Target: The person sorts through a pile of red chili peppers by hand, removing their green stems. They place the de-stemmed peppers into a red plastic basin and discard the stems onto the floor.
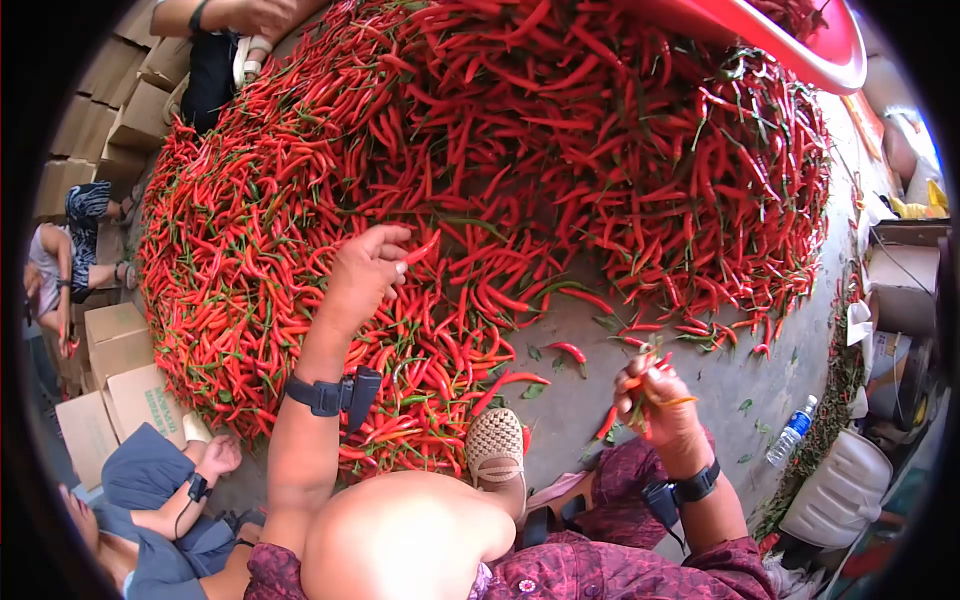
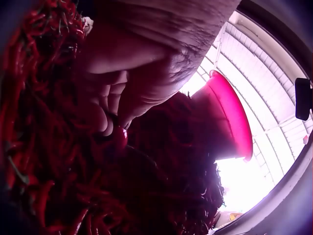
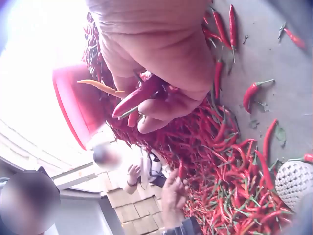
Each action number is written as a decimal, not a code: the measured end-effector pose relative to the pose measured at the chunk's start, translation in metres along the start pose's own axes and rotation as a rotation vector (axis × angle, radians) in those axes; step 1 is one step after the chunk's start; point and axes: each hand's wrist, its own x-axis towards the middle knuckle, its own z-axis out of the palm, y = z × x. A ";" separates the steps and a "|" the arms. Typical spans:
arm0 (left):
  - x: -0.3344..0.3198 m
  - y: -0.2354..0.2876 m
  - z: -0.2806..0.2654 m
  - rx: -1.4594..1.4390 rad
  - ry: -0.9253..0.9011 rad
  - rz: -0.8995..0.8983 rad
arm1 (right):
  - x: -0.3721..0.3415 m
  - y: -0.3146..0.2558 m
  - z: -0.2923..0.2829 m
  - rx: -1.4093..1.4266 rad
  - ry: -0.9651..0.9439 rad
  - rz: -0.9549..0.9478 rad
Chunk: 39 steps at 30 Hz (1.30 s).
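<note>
Over the heap of red chillies [image 1: 250, 220], the left hand [image 1: 362, 275] pinches one red chilli [image 1: 424, 248] between thumb and fingers. The left wrist view shows that hand [image 2: 142, 63] with a chilli tip [image 2: 121, 137] at its fingertips; the rest is dark. To the right, above the grey floor, the right hand [image 1: 660, 400] has its fingers curled round several chillies. In the right wrist view these are a red chilli [image 3: 139, 98] and an orange one [image 3: 100, 86] sticking out of the right hand [image 3: 161, 54].
A red tub [image 1: 800, 50] stands at the back right of the heap. Loose chillies lie on the floor [image 1: 600, 350]. A water bottle [image 1: 792, 432] lies at the right. Cardboard boxes [image 1: 115, 335] and other people are at the left. A woven shoe [image 1: 496, 445] touches the heap's front edge.
</note>
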 end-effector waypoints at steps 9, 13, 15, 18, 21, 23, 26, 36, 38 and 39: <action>-0.007 -0.042 0.037 0.610 -0.060 0.244 | -0.030 -0.030 0.079 -0.366 0.233 0.017; -0.019 -0.049 0.064 0.755 -0.021 0.317 | -0.113 -0.109 0.206 -0.405 -0.126 -1.123; -0.025 -0.052 0.071 0.794 -0.032 0.292 | -0.155 -0.122 0.241 -0.280 -0.437 -1.614; -0.031 -0.043 0.076 0.873 -0.004 0.270 | -0.183 -0.137 0.274 -0.880 -0.387 -2.132; -0.033 -0.037 0.082 0.909 0.058 0.301 | -0.086 -0.160 0.320 -1.421 0.294 -2.038; -0.032 -0.022 0.087 0.943 0.118 0.383 | -0.033 -0.179 0.330 -1.511 0.601 -1.611; -0.025 -0.013 0.092 0.875 0.128 0.484 | -0.023 -0.179 0.258 -1.064 0.419 -1.426; -0.013 -0.044 0.151 1.039 -0.363 0.864 | -0.105 -0.049 -0.066 -1.531 0.925 -0.487; -0.022 -0.054 0.147 1.117 -0.490 0.849 | -0.129 -0.027 -0.091 -1.318 1.045 -0.462; -0.025 -0.060 0.145 1.142 -0.493 0.852 | -0.134 -0.023 -0.093 -1.257 1.084 -0.470</action>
